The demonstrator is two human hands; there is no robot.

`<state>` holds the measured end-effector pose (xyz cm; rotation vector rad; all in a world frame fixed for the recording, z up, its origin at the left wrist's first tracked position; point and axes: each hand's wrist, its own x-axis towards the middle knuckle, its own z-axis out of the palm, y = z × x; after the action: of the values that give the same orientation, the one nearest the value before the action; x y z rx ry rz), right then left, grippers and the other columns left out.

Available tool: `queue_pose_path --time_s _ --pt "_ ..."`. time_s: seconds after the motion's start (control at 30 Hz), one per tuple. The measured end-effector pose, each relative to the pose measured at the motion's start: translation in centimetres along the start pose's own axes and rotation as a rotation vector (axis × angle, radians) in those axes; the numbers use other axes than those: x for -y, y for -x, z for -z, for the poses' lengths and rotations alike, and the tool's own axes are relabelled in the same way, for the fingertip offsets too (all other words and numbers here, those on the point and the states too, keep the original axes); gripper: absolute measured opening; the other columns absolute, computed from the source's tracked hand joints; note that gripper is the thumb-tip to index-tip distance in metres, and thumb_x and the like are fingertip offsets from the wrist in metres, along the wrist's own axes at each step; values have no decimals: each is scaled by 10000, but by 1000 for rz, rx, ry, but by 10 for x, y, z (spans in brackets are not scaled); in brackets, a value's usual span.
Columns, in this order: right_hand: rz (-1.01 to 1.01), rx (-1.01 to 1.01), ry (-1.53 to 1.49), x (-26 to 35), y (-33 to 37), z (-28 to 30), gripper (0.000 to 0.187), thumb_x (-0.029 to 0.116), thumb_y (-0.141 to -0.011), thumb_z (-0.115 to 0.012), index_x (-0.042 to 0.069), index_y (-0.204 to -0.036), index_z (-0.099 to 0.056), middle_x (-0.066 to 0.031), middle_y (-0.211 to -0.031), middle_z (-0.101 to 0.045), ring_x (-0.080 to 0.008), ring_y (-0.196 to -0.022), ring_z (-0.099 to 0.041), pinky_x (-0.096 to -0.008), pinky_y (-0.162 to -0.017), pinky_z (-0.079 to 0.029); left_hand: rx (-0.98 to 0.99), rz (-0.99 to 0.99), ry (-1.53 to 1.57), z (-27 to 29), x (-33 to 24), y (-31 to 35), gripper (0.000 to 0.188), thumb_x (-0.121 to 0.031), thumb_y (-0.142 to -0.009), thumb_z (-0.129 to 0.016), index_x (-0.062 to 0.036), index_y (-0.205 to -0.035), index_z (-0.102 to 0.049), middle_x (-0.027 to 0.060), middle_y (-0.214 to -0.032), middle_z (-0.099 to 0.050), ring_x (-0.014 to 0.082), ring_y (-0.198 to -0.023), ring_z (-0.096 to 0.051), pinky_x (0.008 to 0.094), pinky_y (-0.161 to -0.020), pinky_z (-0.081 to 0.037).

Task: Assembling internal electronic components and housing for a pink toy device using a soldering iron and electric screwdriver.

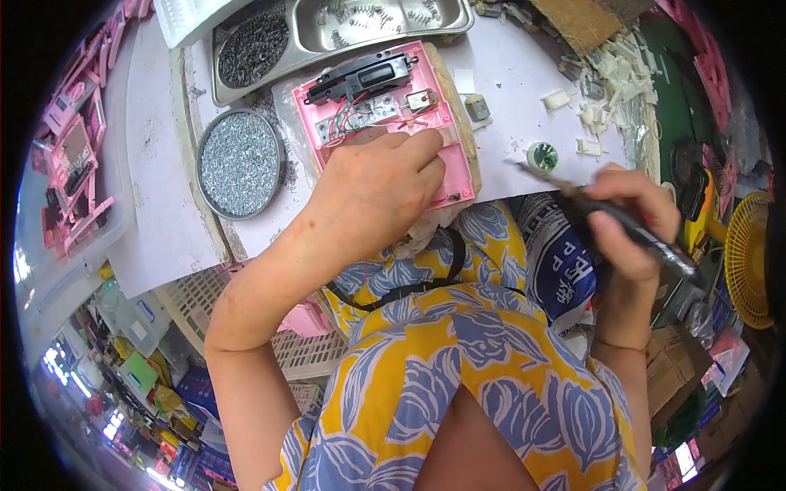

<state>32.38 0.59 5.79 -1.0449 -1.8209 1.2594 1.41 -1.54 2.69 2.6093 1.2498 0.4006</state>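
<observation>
White sheets cover the table (155, 213), and on it, close to the near edge, lies the pink case (458, 168). Nearer the person than the case is a yellow dress (426, 360) with blue leaves. Well to the left of the case stands a clear bin (123, 155) holding pink parts (78, 164). Beyond the far side of the case sits a steel tray (327, 59), dark bits heaped in one compartment and loose springs (368, 15) in another. Far to the right of the case and a little beyond it, white parts (614, 74) form a pile.

Over the near part of the case, the left hand (385, 176) bends its fingers inward; their tips are hidden, so I cannot tell whether they pinch anything. To the right of the case, the right hand (630, 221) is closed around a black tool (647, 237), its thin tip pointing back toward the case. Left of the case is a round bowl (200, 168) full of screws (241, 164).

Inside the case, a black part (381, 75) spans the far end, and thin wires (352, 110) run nearer the hand. Just right of the case rests a motor (476, 108); farther right, a small pot (542, 155) stands by the tool's tip.
</observation>
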Motion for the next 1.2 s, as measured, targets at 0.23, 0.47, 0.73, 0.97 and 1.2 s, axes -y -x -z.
queue_pose_path --time_s 0.23,0.47,0.73,0.97,1.2 --pt "-20 -1014 79 -17 99 142 197 39 -921 -659 -6 -1109 -624 -51 -927 -658 -90 -813 -620 -196 -694 -484 22 -12 25 -1 5 0 180 -65 -724 -708 -74 -888 -636 81 -862 -577 273 -749 -625 394 -620 -524" --pt "45 -1429 341 -5 126 181 63 39 -890 -687 21 -930 -641 -2 -791 -611 -54 -652 -516 -195 -597 -389 28 -37 13 3 -7 -14 223 -52 -690 -730 -40 -899 -654 74 -905 -592 257 -792 -642 384 -630 -532" --pt "-101 -1243 644 -77 65 208 281 222 -876 -781 22 -1047 -680 -56 -931 -684 -120 -824 -612 -257 -766 -473 -37 -18 14 -2 -3 -3 158 -70 -737 -701 -73 -883 -638 69 -890 -593 256 -752 -634 386 -616 -521" --pt "-183 -739 -888 -55 58 35 371 282 -1025 -572 5 -1270 -538 11 -692 -457 -61 -502 -316 -228 -496 -298 -331 221 341 17 3 19 354 -8 -806 -700 -29 -1157 -657 104 -1041 -624 201 -743 -623 301 -613 -496" --pt "381 146 554 -9 -35 -90 405 348 -686 -852 141 -1022 -761 -153 -1428 -526 -422 -1319 -371 -503 -1090 -353 -569 411 521 7 2 42 323 67 -823 -650 2 -1139 -646 63 -1070 -576 45 -685 -483 177 -563 -381"
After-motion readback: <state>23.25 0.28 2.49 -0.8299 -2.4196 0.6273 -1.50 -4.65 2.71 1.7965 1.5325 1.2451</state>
